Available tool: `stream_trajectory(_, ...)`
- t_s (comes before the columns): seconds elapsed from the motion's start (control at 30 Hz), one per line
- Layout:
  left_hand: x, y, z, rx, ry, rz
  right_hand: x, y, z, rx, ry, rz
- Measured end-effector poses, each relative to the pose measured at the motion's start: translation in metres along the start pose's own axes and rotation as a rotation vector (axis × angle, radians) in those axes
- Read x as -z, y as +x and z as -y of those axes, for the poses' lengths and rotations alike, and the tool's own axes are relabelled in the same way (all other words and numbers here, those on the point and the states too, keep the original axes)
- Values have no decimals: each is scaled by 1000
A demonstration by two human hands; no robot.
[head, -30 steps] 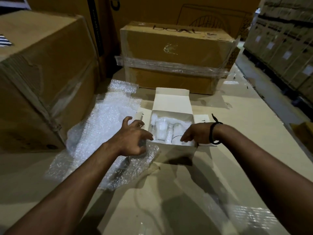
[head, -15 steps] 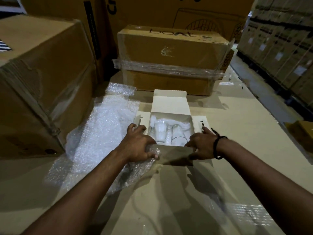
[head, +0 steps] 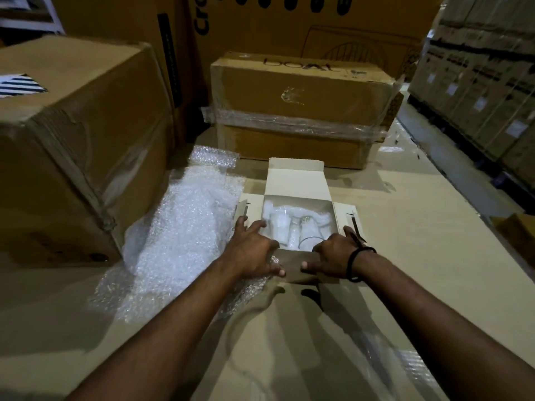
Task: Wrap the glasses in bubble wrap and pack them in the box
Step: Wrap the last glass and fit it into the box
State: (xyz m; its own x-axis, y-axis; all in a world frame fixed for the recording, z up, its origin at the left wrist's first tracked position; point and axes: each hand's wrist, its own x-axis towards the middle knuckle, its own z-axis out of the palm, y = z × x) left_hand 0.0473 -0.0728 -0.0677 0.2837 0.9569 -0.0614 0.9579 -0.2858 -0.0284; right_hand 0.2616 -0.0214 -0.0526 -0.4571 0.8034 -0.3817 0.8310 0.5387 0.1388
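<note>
At centre frame the small white cardboard box [head: 296, 180] sits open on the tan counter [head: 419, 256], with the clear drinking glasses [head: 292, 227] lying inside, cushioned in wrap. The left hand [head: 252, 253] and right hand [head: 333, 256] each clamp a near corner, fingers over the rim. The thin card will likely flex and the glass is fragile, so supporting it low at both corners seems safest. A loose bubble wrap sheet [head: 179, 227] lies left of centre.

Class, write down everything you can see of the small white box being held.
The white cardboard box is small, rectangular and open. Its lid flap is folded back at the far side, and two slotted side flaps are spread outwards. Glasses in wrapping lie inside. A bubble wrap sheet lies at its left. The left hand and right hand grip its near corners, thumbs on the front wall.
</note>
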Motion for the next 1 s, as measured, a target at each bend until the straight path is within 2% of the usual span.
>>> stream_trajectory(0.07,-3,-8,5,-13,-107,-89,-1,-4,-1,-7,-3,-30)
stream_trajectory(0.13,-10,-23,15,-6,-219,-288,-1,-14,1,-6,9,-113)
stream_trajectory(0.23,-29,-56,28,115,-269,-633,-7,-29,13,-14,115,-369)
stream_trajectory(0.27,-36,-67,31,190,-265,-678,-10,-35,21,3,160,-493)
stream_trajectory(0.33,-55,-87,37,373,-272,-648,-19,-43,44,22,337,-708)
stream_trajectory(0.37,-63,-93,40,454,-291,-586,-20,-46,57,-3,483,-722)
stream_trajectory(0.43,-76,-104,44,521,-318,-449,-20,-42,85,-107,756,-569)
stream_trajectory(0.5,-81,-109,46,500,-319,-366,-24,-29,108,-193,904,-340)
stream_trajectory(0.53,-80,-110,46,481,-341,-345,-26,-20,118,-213,971,-286)
stream_trajectory(0.63,-77,-115,50,393,-576,-386,-29,-1,148,-197,1115,-276)
stream_trajectory(0.73,-74,-119,53,402,-886,-453,-20,4,173,-174,1064,-259)
stream_trajectory(0.83,-70,-120,54,535,-996,-645,-16,14,181,-226,1123,-363)
stream_trajectory(0.9,-62,-120,57,653,-1106,-735,-17,14,181,-177,1202,-409)
stream_trajectory(0.93,-56,-121,58,711,-1177,-761,-15,10,182,-111,1289,-412)
stream_trajectory(1.0,-44,-118,65,845,-1346,-783,-6,-6,182,51,1634,-378)
